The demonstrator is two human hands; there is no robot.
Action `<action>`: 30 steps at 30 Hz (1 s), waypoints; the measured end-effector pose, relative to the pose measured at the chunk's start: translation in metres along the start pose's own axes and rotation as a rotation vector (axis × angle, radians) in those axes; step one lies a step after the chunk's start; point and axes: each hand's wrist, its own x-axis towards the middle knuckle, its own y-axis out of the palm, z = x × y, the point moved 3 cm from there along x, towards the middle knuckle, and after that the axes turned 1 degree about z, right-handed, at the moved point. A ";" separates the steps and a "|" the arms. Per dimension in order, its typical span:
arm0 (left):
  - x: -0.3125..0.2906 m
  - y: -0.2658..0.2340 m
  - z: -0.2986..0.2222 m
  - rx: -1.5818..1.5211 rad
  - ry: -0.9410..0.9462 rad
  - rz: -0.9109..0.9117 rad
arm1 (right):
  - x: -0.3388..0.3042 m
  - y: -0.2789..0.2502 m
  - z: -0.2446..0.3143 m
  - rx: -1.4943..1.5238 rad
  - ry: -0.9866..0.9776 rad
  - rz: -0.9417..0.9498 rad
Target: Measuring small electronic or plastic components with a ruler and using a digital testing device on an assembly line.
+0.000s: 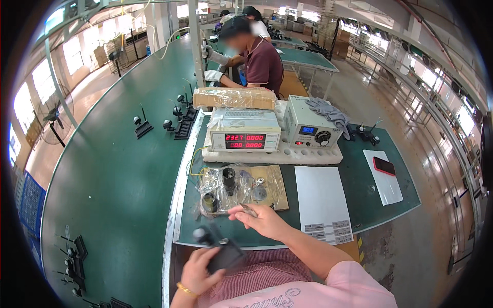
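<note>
My left hand (197,272) is closed round a small black device (226,255) with a flat rectangular body and a rounded head, held over my lap at the table's near edge and blurred by motion. My right hand (264,222) is closed on a slim metal-looking piece (248,209), too small to name. Just beyond it lies a board (277,187) partly covered in clear plastic film. On the board stand a tall black cylinder (229,179) and a shorter dark cylinder (209,202), along with a small round metal fitting (260,181).
Behind the board, a meter with red digits (245,141) and a knobbed power unit (310,128) sit on white foam (328,154). White label sheets (322,197) and a red-edged phone (384,166) lie right. Black devices (144,128) stand on the left bench; a co-worker (262,61) is beyond.
</note>
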 end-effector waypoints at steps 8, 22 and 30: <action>0.052 0.050 -0.034 -0.118 0.150 0.095 | -0.016 -0.024 0.009 0.173 0.082 -0.136; 0.078 0.089 -0.044 -0.074 0.132 0.074 | -0.011 -0.065 -0.016 -0.542 -0.225 -0.679; 0.089 0.097 -0.054 -0.069 0.096 0.114 | 0.001 -0.078 -0.021 -0.956 -0.359 -0.692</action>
